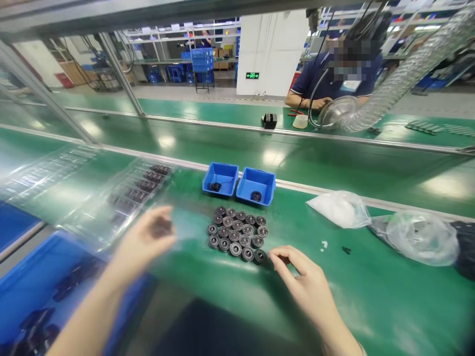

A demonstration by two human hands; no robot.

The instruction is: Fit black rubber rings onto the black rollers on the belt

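Several black round ringed parts [235, 236] stand in close rows on the green bench. At the near right corner of this group, the curled thumb and forefinger of my right hand [302, 277] come close together beside one round part [260, 256]. Whether the fingertips touch it, or pinch something small, I cannot make out. My left hand [148, 237] is raised left of the rows, with its fingers bent and smeared by motion. A dark patch shows within its curl; whether that is a held part or shadow is unclear.
Behind the rows sit two blue bins [256, 184] with a few black pieces. Clear trays [137, 193] with dark parts lie left, above a blue crate [40, 262]. Plastic bags [339, 210] and small black bits [346, 250] are right. A co-worker [334, 74] sits opposite.
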